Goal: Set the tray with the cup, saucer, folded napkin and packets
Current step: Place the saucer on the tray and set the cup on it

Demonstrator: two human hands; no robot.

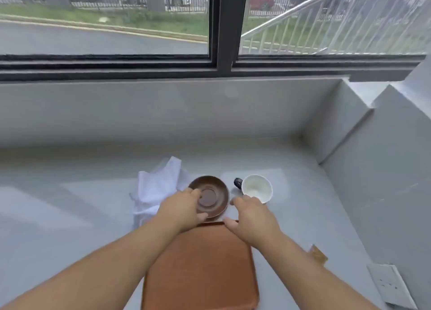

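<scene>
In the head view we take the brown tray [200, 270] as our landmark: it lies on the grey table [70, 216] close to the person, and its surface is bare, so nothing is set on it yet. Just beyond the far edge of the tray is the brown saucer [211, 196], and the left hand [180, 208] grasps it at its near left rim, with the thumb at the near edge and the fingers over the far-left rim. We cannot tell whether the saucer is already lifted or rests on the table. The right hand [253, 218] is released, with spread fingers, and it hovers over the far right corner of the tray, touching nothing that we can see. Beyond that corner, to the right of the saucer, stands the white cup [257, 188] with its dark handle pointing left. The white napkin [155, 190] lies crumpled, not folded, beyond the tray to the left. One brownish packet [318, 253] lies to the right of the tray, well apart. We judge that the first step, placing the saucer, is in hand; the next move calls for bringing the saucer back over the tray and setting it flat, then the cup.
</scene>
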